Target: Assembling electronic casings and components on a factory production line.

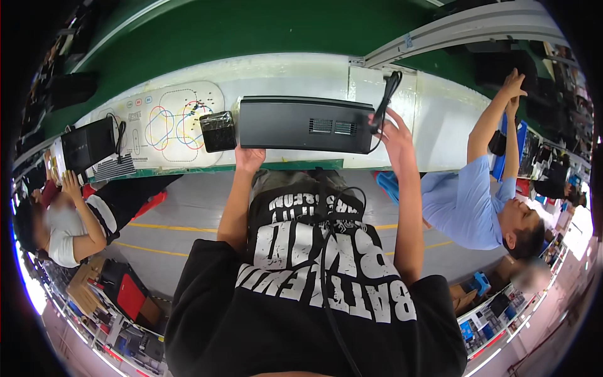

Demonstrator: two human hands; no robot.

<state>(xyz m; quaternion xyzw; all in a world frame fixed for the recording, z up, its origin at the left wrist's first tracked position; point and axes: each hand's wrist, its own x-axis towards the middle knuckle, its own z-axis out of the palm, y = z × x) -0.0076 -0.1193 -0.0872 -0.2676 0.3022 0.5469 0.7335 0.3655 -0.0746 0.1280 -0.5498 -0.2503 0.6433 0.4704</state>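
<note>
A long black metal case (pixel 282 129) with two small slotted vents lies across the white bench in front of me. My left hand (pixel 250 158) grips its near edge at the left end, with the fingers partly hidden under it. At the right end my right hand (pixel 397 133) has its fingers curled round a bundled black cable (pixel 388 94). The bundle sticks up past the far side of the hand, and a loop of it hangs by the case's corner. Beside the case's left end sits a small dark box (pixel 217 131) with a glossy top.
A white printed mat (pixel 169 144) with coloured rings and small dark screws lies left. Another black case (pixel 88 146) is farther left, near a co-worker's hands (pixel 71 186). A metal rail (pixel 452 31) crosses the far right. A co-worker in blue (pixel 465 195) reaches over the bench there.
</note>
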